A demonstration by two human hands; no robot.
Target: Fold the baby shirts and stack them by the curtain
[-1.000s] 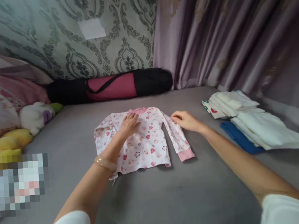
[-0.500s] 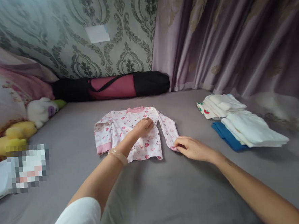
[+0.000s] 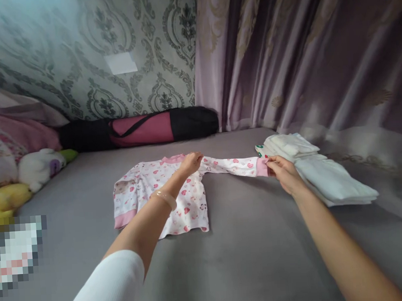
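A white child's shirt [image 3: 195, 201] with pink and red prints and a pink collar lies spread on the grey sheet. Its right-hand sleeve is stretched straight out to the side, while the left-hand one hangs down along the body. My left hand [image 3: 192, 162] is closed in a pinch on the shirt at the shoulder near the stretched sleeve. The pink cuff of that sleeve is pinched between the fingers of my right hand [image 3: 284, 173], beside the folded clothes.
Folded white clothes [image 3: 335, 178] lie in stacks on the right. Along the wall rests a black and pink long bag [image 3: 145, 129]. Plush toys [image 3: 40, 169] and a pixelated item [image 3: 17, 257] are at the left. A curtain [image 3: 284, 63] hangs behind.
My right hand has moved outward and up with the cuff, straightening the sleeve sideways. My left hand has shifted from the chest to the shoulder and closed. The view has tilted slightly.
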